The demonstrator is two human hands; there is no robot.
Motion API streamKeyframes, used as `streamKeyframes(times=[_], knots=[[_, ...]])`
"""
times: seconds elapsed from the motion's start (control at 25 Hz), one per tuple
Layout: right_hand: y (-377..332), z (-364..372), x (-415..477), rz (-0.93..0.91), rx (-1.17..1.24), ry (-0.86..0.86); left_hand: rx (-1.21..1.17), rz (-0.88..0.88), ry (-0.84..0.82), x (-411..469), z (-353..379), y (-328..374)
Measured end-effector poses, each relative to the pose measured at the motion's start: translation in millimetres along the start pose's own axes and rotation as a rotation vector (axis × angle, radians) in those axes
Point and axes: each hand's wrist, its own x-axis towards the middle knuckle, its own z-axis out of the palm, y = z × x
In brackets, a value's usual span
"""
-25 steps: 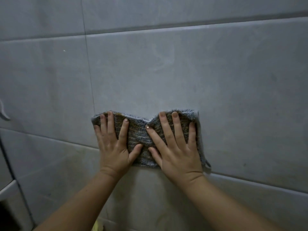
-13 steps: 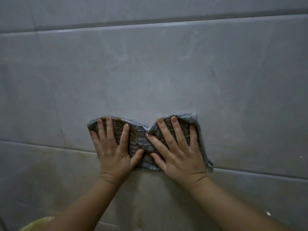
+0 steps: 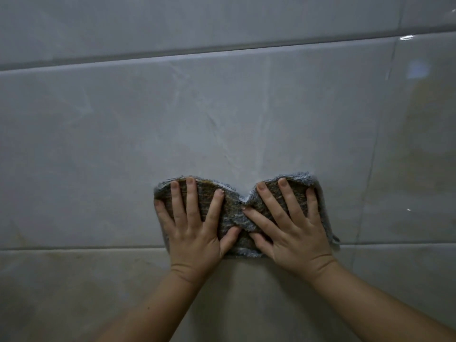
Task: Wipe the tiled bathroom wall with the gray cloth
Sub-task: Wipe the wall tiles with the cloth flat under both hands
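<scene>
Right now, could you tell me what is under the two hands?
The gray cloth, pressed flat on the tiled wall by both hands. The tile behind it is hidden.

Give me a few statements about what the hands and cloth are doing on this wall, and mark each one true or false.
1. Both hands press the gray cloth flat against the tiled wall. True.
2. The left hand is clenched in a fist. False: its fingers are spread flat on the cloth.
3. The cloth's top edge dips in the middle between the hands. True.
4. The right hand hangs away from the wall. False: it lies flat on the cloth.
5. The cloth sits well above every grout line. False: its lower edge reaches a horizontal grout line.
</scene>
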Motion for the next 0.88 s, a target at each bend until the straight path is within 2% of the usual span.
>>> streamKeyframes(times=[0.24, 0.44, 0.6, 0.88], knots=[[60.0, -15.7, -26.6, 0.067, -0.042, -0.009, 0.006, -0.03, 0.002, 17.5, 6.7, 71.8], [83.3, -25.0, -32.2, 0.058, -0.03, -0.02, -0.022, -0.009, -0.058, 31.7, 2.7, 98.6], [113.7, -33.7, -5.2, 0.141, -0.077, -0.003, -0.03, 0.035, -0.036, 79.8, -4.6, 105.9], [162.8, -46.9, 67.3, 0.268, -0.072, 0.083, 0.002, -0.043, 0.063, 177.0, -19.2, 117.9]])
